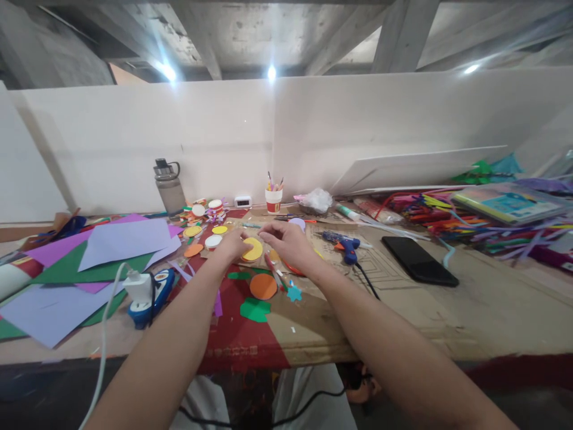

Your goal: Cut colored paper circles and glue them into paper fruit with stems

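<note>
Over the middle of the table, my left hand (231, 246) pinches the left edge of a round yellow disc (253, 251). Just right of it, my right hand (289, 240) has its fingers curved, thumb and forefinger slightly apart, near the disc's upper edge. Nothing shows between those fingertips. A white disc (213, 242), a smaller yellow disc (219, 229) and an orange disc (194, 250) lie left of my left hand. Closer to me are a larger orange disc (263, 286), a green paper scrap (255, 309) and a blue flower-shaped cutout (294, 292).
A blue glue gun (347, 243) and black phone (418, 261) lie to the right, with colourful strips (421, 215) beyond. Paper sheets (125, 242) and a blue power strip (152, 298) sit left. A bottle (170, 188) and pen cup (274, 200) stand by the wall.
</note>
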